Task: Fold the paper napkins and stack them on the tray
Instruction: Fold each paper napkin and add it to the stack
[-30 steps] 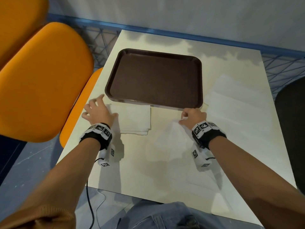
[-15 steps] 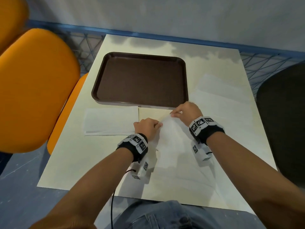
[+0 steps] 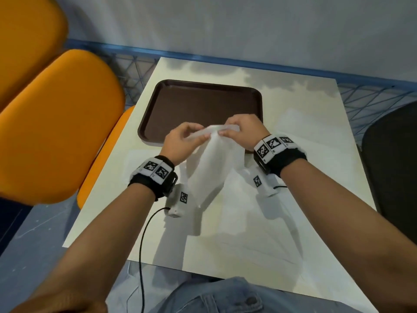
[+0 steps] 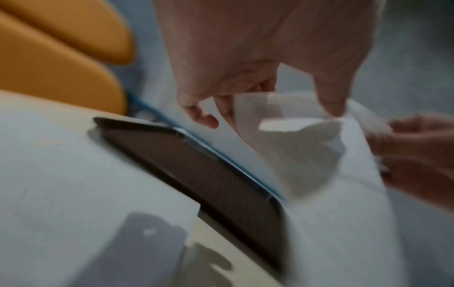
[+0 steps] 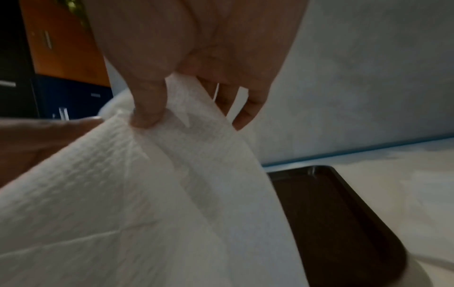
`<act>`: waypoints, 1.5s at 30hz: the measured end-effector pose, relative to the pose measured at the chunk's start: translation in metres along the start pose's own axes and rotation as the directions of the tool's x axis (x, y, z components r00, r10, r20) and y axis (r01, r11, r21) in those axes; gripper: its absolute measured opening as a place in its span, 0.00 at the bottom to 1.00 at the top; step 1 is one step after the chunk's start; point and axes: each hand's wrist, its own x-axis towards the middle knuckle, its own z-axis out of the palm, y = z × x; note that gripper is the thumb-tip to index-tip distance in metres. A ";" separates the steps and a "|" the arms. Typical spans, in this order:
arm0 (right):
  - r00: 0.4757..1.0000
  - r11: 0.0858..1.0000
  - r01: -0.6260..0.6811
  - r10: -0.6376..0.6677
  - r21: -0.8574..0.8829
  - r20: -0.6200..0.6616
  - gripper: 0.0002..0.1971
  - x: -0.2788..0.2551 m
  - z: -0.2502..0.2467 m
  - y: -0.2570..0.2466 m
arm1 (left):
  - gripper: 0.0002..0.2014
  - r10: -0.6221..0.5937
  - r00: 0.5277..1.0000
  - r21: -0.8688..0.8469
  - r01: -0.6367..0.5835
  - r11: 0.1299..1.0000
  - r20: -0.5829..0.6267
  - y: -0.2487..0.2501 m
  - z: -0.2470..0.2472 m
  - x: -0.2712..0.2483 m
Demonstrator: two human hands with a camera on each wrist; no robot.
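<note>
A white paper napkin [image 3: 212, 163] hangs lifted above the table, in front of the brown tray [image 3: 203, 105]. My left hand [image 3: 204, 136] and right hand [image 3: 222, 132] pinch its top edge close together. In the left wrist view my left hand [image 4: 270, 112] pinches the napkin [image 4: 307, 155] between thumb and fingers. In the right wrist view the thumb of my right hand [image 5: 191, 116] presses the napkin [image 5: 147, 194] against the fingers. A folded napkin [image 4: 98, 194] lies flat on the table left of the hands, beside the tray [image 4: 196, 170], which holds nothing.
More unfolded white napkins [image 3: 304, 136] lie on the table's right side. Orange chairs [image 3: 56, 123] stand close at the left, and a dark chair [image 3: 392, 168] at the right. A blue rail and a wall bound the far edge. A cable [image 3: 142, 245] hangs from my left wrist.
My left hand left the folded napkin and moved right to meet the right hand. Both hands took hold of the napkin's edge and lifted it off the table.
</note>
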 end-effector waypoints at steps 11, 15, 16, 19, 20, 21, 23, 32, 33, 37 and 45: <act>0.943 0.818 -0.264 0.330 0.511 -0.041 0.18 -0.010 -0.029 0.007 | 0.13 -0.180 0.947 -0.497 0.294 0.816 0.265 -0.006 0.011 -0.015; 0.880 0.492 -0.449 0.389 0.745 0.273 0.21 -0.027 -0.012 0.021 | 0.06 -0.182 0.953 -0.542 0.288 0.789 0.242 -0.005 0.008 -0.015; 0.877 0.479 -0.462 0.373 0.746 0.303 0.19 -0.031 -0.008 0.023 | 0.06 -0.178 0.955 -0.544 0.282 0.791 0.236 -0.005 0.007 -0.015; 0.907 0.514 -0.402 0.339 0.758 0.251 0.11 -0.035 0.000 0.028 | 0.06 -0.191 0.960 -0.532 0.272 0.802 0.204 -0.007 0.003 -0.015; 0.917 0.539 -0.377 0.334 0.753 0.219 0.08 -0.035 0.000 0.029 | 0.06 -0.196 0.961 -0.520 0.270 0.811 0.193 -0.008 0.002 -0.015; 0.922 0.565 -0.357 0.341 0.744 0.184 0.05 -0.034 0.001 0.030 | 0.06 -0.201 0.963 -0.510 0.266 0.818 0.179 -0.009 0.002 -0.015; 0.923 0.601 -0.321 0.371 0.732 0.101 0.02 -0.032 0.001 0.033 | 0.07 -0.219 0.968 -0.495 0.251 0.832 0.122 -0.012 0.001 -0.015; 0.882 0.674 -0.288 0.463 0.681 -0.085 0.13 -0.034 -0.005 0.035 | 0.14 -0.170 0.985 -0.480 0.153 0.864 0.008 -0.009 0.005 -0.014; 0.876 0.678 -0.294 0.473 0.673 -0.094 0.16 -0.035 -0.005 0.035 | 0.18 -0.172 0.985 -0.491 0.152 0.858 0.004 -0.009 0.005 -0.014; 0.851 0.668 -0.283 0.506 0.689 -0.141 0.23 -0.042 -0.008 0.036 | 0.29 -0.201 0.979 -0.487 0.164 0.858 -0.024 -0.009 0.006 -0.014; 0.936 0.777 -0.128 0.301 0.616 -0.185 0.25 -0.062 -0.011 0.044 | 0.29 -0.043 0.999 -0.304 0.049 0.951 0.027 -0.004 0.009 -0.020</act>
